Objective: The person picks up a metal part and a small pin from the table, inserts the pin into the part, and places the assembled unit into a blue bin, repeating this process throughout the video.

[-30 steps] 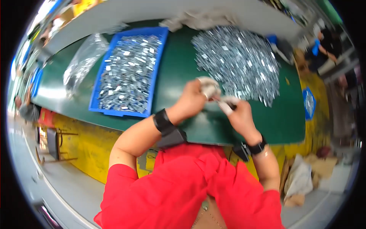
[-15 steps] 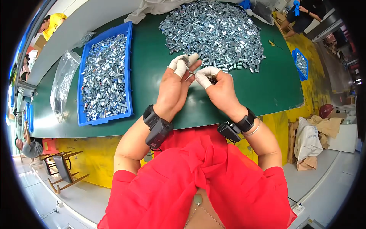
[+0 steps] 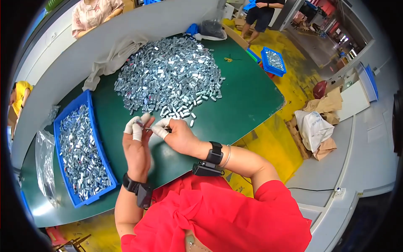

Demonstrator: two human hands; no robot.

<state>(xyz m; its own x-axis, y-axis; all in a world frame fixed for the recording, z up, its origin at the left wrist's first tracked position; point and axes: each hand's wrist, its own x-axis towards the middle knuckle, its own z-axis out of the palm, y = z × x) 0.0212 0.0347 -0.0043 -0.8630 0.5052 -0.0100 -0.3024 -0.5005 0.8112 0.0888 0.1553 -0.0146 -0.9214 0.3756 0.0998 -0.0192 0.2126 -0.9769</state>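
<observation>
My left hand (image 3: pixel 137 149), with white covers on several fingertips, is closed on a small silvery metal piece (image 3: pixel 139 123) that the fingers partly hide. My right hand (image 3: pixel 182 136), also with white-covered fingertips, pinches a thin metal rod-like tool (image 3: pixel 148 129). The tool points toward the piece in my left hand; whether they touch I cannot make out. Both hands are over the green table (image 3: pixel 247 96), just on the near side of a large heap of small shiny metal pieces (image 3: pixel 176 71).
A blue tray (image 3: pixel 101 145) full of similar pieces stands at the left, beside a clear plastic bag (image 3: pixel 45 164). Grey cloth (image 3: pixel 113 61) lies along the back. Another blue tray (image 3: pixel 284 67) sits off the table's right end. People (image 3: pixel 262 17) are beyond the table.
The whole view has turned, so the heap and trays appear shifted and tilted. Both hands keep their close hold, the tool still between them.
</observation>
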